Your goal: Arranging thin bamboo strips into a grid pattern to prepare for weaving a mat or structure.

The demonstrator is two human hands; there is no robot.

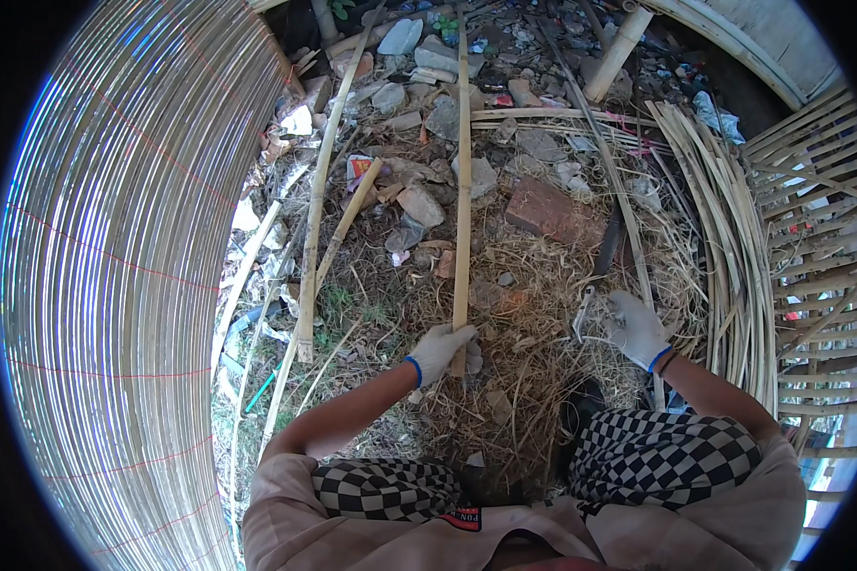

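Observation:
My left hand (440, 353), in a white glove with a blue cuff, is closed around the near end of a long, flat bamboo strip (464, 181). The strip runs straight away from me over the rubble. Lower right, my gloved right hand (638, 328) hovers just above the dry shavings, its fingers loosely apart. Beside its fingertips lies a long knife with a dark blade (610, 244) and a pale, wrapped-looking handle (582, 316). Whether the fingers touch that handle is hard to make out.
Bamboo poles (319, 190) lie left of the strip. A reddish brick (554, 207) and broken stones (421, 205) are strewn ahead. Split bamboo strips (724, 238) are bundled at right, before a slatted bamboo fence (824, 295). A tall bamboo screen (124, 285) stands at left.

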